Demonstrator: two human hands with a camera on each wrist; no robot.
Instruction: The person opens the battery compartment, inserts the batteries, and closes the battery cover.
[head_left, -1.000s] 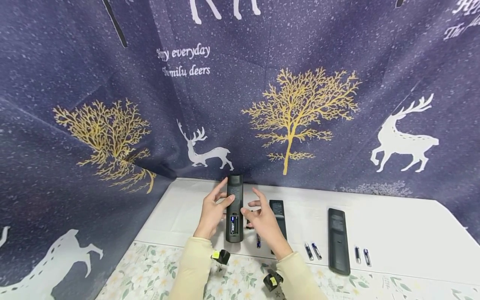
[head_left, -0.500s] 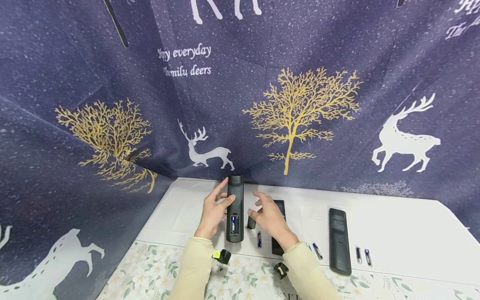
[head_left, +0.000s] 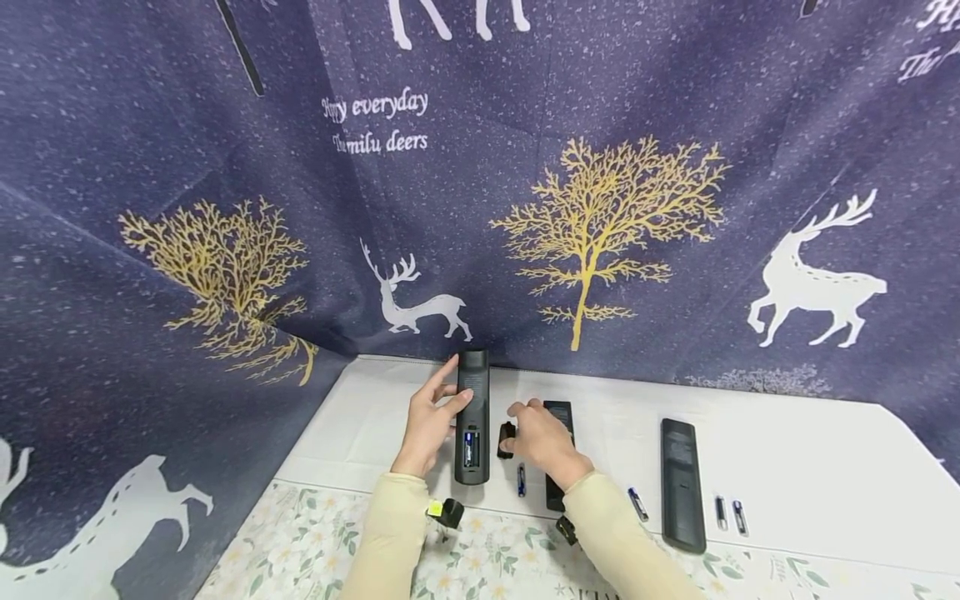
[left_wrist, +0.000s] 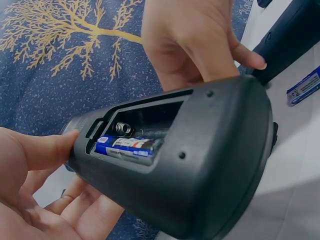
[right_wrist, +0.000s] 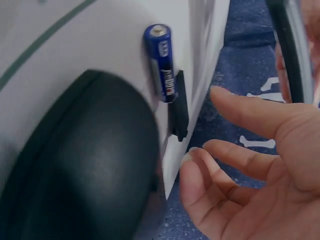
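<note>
My left hand grips a black remote control by its upper part, back side facing me. Its battery compartment has no cover; one blue AAA battery lies inside, beside a slot with a bare spring. Bent fingers of my right hand hover by the small black battery cover on the white table, holding nothing. In the right wrist view a gap separates the fingertips from the cover. A loose AAA battery lies just in front of the cover.
A second remote lies partly under my right hand. Farther right are a third remote, a battery to its left and two batteries to its right. A printed curtain hangs behind the table.
My right hand has left the held remote's side, moved right and lowered over the battery cover, fingers bending downward. The left hand and its remote stay almost still.
</note>
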